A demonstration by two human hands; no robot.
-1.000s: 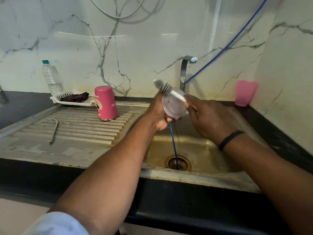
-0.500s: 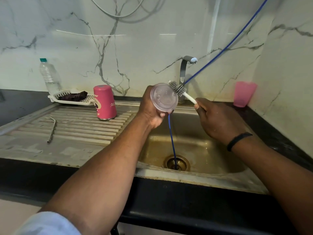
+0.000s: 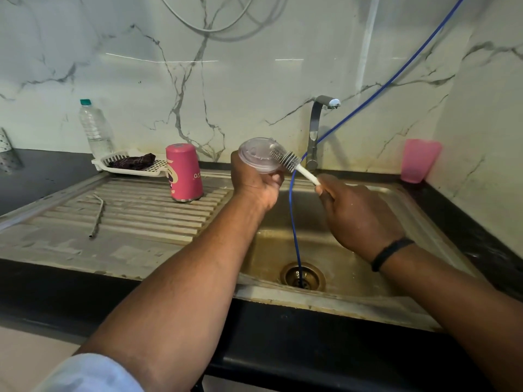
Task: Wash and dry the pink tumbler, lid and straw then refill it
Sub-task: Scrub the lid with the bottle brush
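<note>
Since a moment ago you tilt the lid, gripped in your left hand, so the brush pinched in your right hand scrubs its face over the sink.

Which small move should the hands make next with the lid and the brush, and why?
Probably draw the brush across the lid: the left hand holds the lid over the sink, the right hand grips the handle, and the bristles already touch its face.
</note>
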